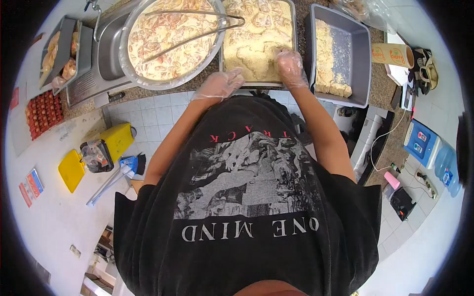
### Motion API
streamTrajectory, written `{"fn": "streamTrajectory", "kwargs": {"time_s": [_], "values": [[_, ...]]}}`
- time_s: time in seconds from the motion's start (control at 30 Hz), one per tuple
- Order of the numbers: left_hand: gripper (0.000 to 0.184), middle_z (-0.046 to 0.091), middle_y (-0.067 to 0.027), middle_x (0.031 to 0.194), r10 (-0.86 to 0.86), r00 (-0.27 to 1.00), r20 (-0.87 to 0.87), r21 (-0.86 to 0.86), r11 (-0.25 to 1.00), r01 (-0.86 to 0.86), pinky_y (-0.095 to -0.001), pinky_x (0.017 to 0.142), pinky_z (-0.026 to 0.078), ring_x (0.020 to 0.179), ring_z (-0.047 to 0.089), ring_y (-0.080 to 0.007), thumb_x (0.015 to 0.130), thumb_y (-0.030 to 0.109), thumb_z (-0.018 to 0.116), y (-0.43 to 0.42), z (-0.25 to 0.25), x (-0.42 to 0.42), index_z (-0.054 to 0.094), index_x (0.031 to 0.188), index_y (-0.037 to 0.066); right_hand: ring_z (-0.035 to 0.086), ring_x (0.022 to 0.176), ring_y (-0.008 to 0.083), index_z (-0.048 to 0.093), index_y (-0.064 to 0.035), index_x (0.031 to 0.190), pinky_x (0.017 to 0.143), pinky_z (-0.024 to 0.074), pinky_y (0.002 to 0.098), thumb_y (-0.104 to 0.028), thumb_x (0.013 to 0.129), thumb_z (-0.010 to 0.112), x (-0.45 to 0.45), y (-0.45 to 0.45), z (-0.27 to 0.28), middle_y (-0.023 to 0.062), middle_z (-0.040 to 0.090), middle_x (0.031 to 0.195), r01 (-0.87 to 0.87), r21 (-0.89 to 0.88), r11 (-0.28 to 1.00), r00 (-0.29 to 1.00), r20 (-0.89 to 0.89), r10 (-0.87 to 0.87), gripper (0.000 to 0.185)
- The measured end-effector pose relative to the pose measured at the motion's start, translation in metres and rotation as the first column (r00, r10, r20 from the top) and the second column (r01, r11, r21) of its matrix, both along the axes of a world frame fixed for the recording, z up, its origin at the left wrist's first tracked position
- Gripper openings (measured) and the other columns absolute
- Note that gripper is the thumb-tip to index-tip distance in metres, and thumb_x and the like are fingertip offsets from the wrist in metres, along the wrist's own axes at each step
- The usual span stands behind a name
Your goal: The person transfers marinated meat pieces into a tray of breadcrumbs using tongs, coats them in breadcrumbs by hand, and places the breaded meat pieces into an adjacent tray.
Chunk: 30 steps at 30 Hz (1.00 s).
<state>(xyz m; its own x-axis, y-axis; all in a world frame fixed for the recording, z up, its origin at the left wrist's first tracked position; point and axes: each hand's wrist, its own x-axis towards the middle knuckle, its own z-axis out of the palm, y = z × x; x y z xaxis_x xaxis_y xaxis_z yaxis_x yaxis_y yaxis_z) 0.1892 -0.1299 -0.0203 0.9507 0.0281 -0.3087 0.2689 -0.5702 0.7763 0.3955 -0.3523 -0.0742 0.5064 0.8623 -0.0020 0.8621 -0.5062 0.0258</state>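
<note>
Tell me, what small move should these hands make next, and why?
Perhaps the right hand should push some powder forward over the lumpy pieces: it is at the powder near the right side of the tray, loose powder lies in the near part, and the pieces' shapes show at the far end. The left hand is at the near left corner.

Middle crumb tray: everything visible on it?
Rectangular tray, metal-looking rim, flat on the counter between the bowl and grey tub. Pale yellow crumbs fill it, lumpy at the far end. The tongs' bent end overhangs it. Left hand at its near-left corner, right hand over the right edge; contact unclear.
</note>
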Motion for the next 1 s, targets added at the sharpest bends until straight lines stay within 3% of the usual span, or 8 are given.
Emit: {"fn": "streamTrajectory", "kwargs": {"time_s": [0.13,0.27,0.33,0.47,0.6,0.67,0.9,1.0], "values": [[0.056,0.071,-0.0257,0.126,0.082,0.992,-0.091,0.037,0.996,-0.079,-0.0453,0.099,0.053,0.113,0.070,-0.0442,0.107,0.048,0.055,0.006,0.012,-0.011,0.061,0.146,0.008,0.073,0.082,0.0277,0.074,0.0032,0.101,0.076,0.0570,0.0384,-0.008,0.095,0.063,0.009,-0.002,-0.002,0.0187,0.074,0.086,0.378,0.203,0.903,0.868,-0.418,-0.269,0.017],[0.053,0.072,-0.0256,0.123,0.144,0.985,-0.097,0.027,0.990,-0.142,-0.0457,0.097,0.054,0.112,0.069,-0.0449,0.106,0.043,0.058,0.006,0.010,-0.014,0.063,0.143,0.006,0.068,0.083,0.0133,0.076,0.0032,0.111,0.075,0.0542,0.0288,-0.005,0.091,0.069,0.023,-0.020,0.019,0.0087,0.075,0.089,0.686,0.081,0.723,0.346,-0.910,-0.227,0.022],[0.052,0.072,-0.0263,0.122,0.147,0.987,-0.068,0.028,0.989,-0.145,-0.0468,0.096,0.054,0.110,0.069,-0.0458,0.106,0.041,0.058,0.005,0.009,-0.014,0.064,0.142,0.004,0.070,0.086,0.0127,0.075,0.0037,0.115,0.079,0.0557,0.0266,-0.001,0.090,0.070,0.021,-0.025,0.022,0.0056,0.077,0.098,0.804,-0.006,0.595,0.050,-0.996,-0.077,0.026],[0.050,0.071,-0.0261,0.123,0.148,0.989,-0.024,0.082,0.986,-0.146,-0.0475,0.097,0.053,0.111,0.069,-0.0458,0.106,0.040,0.058,-0.002,0.010,-0.012,0.065,0.140,0.004,0.074,0.091,0.0181,0.069,0.0071,0.125,0.083,0.0614,0.0307,0.003,0.089,0.072,0.022,-0.049,0.068,0.0117,0.077,0.099,0.887,-0.112,0.448,-0.195,-0.970,0.144,0.036],[0.049,0.072,-0.0257,0.123,0.153,0.987,-0.039,0.127,0.981,-0.147,-0.0469,0.098,0.053,0.111,0.069,-0.0452,0.106,0.039,0.059,-0.017,0.026,-0.005,0.066,0.139,0.004,0.074,0.092,0.0166,0.068,0.0057,0.122,0.089,0.0625,0.0317,0.003,0.087,0.075,0.052,-0.099,0.130,0.0124,0.076,0.103,0.913,-0.086,0.398,-0.153,-0.978,0.141,0.036],[0.048,0.072,-0.0251,0.124,0.180,0.984,0.011,0.120,0.976,-0.180,-0.0457,0.100,0.053,0.113,0.069,-0.0440,0.106,0.039,0.059,-0.022,0.013,-0.008,0.066,0.139,0.004,0.073,0.091,0.0151,0.070,0.0047,0.121,0.090,0.0599,0.0296,0.000,0.087,0.075,0.083,-0.140,0.139,0.0115,0.076,0.102,0.914,-0.073,0.399,-0.050,-0.996,-0.067,0.034],[0.050,0.073,-0.0242,0.124,0.397,0.917,-0.033,0.064,0.917,-0.395,-0.0390,0.102,0.052,0.117,0.072,-0.0351,0.109,0.042,0.055,-0.062,0.004,-0.001,0.068,0.136,0.003,0.067,0.087,0.0176,0.076,0.0043,0.109,0.086,0.0518,0.0320,-0.014,0.092,0.068,0.176,-0.231,0.104,0.0065,0.076,0.098,0.579,-0.130,0.805,0.428,-0.792,-0.435,0.027],[0.051,0.072,-0.0245,0.126,0.440,0.895,-0.075,0.078,0.897,-0.435,-0.0397,0.103,0.051,0.119,0.071,-0.0356,0.109,0.043,0.055,-0.080,-0.001,0.003,0.068,0.137,0.004,0.069,0.092,0.0220,0.074,0.0061,0.112,0.088,0.0521,0.0352,-0.018,0.091,0.068,0.178,-0.238,0.080,0.0128,0.076,0.098,0.432,-0.157,0.888,0.442,-0.822,-0.360,0.033]]}}
